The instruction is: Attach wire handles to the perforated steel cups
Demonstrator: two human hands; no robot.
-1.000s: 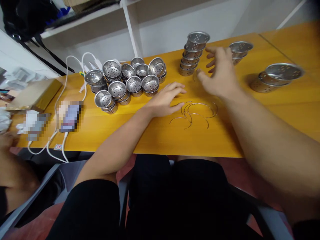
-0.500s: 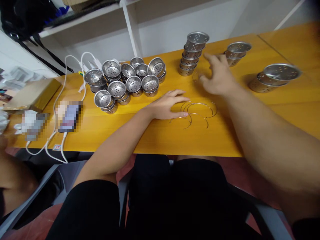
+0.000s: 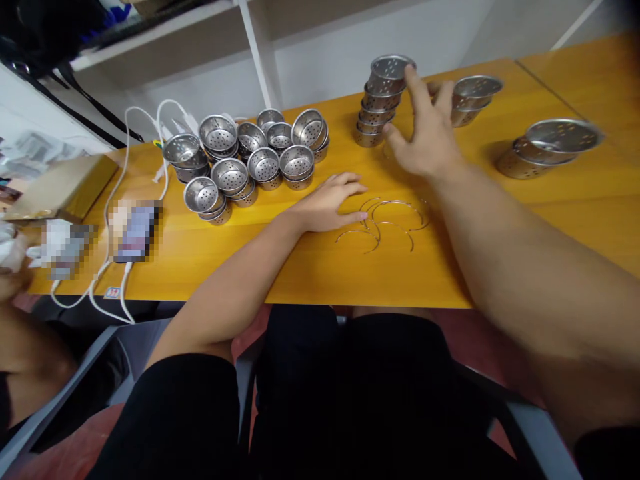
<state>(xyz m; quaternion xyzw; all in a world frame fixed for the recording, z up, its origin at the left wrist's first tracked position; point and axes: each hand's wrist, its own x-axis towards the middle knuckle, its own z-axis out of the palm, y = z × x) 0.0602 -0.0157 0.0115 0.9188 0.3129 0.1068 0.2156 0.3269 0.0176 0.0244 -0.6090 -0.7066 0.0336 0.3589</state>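
Observation:
My right hand [image 3: 427, 133] reaches beside a tall leaning stack of perforated metal cups [image 3: 383, 100]. Its fingers are spread with nothing held, and the index fingertip overlaps the top cup's rim; whether they touch I cannot tell. My left hand [image 3: 333, 203] rests low over the table, fingers extended and apart. Just beyond its thumb lie several thin curved wires [image 3: 393, 223]. To the left of that hand stands a cluster of nested perforated cups [image 3: 263, 163]. Past my right hand is a shorter cup stack [image 3: 473, 100].
Another pair of nested cups [image 3: 550, 147] tilts at the right of the yellow table [image 3: 310, 273]. On the left are a phone [image 3: 136, 230], white cables [image 3: 125, 140] and a cardboard box [image 3: 65, 187]. Another person's arm [image 3: 30, 340] shows at the left edge.
My right hand has moved up alongside the tall cup stack, its index finger now at the top rim. My left hand has barely shifted; the view has tilted slightly.

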